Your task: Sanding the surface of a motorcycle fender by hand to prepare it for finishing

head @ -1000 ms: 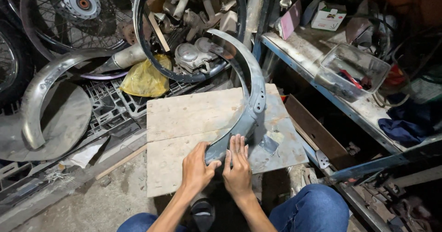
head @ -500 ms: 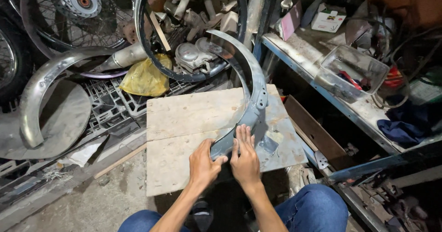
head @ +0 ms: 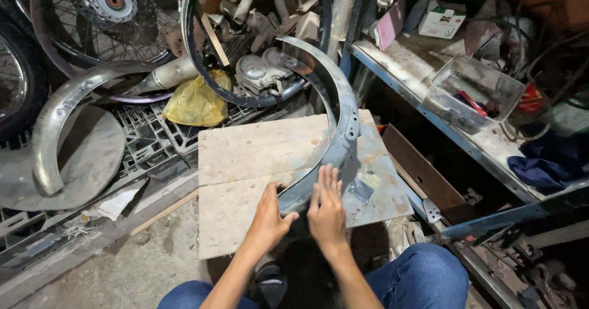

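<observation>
grey curved fender (head: 334, 113) lies across a worn wooden board (head: 245, 156), near end at the board's front edge, far end arcing up twd a bare wheel rim (head: 190, 45). left hand (head: 270, 214) wraps the near end, thumb hooked over the edge, fingers curled around it. right hand (head: 327, 208) is flat on top just beside it, fingers straight & pressed together, palm down on the metal. both touching the fender, hands nearly side by side.

progress, as a judgement: looks like early handling, fender is being steadied or positioned on the board; no tool in either hand, none seen on the board. surface is dull w/ patchy paint, nothing looks freshly worked, so most of the job seems left.

around: a second chrome fender (head: 52, 125) on the floor at left, yellow bag (head: 196, 100) behind the board, clear plastic tub (head: 469, 91) on the shelf at right.
</observation>
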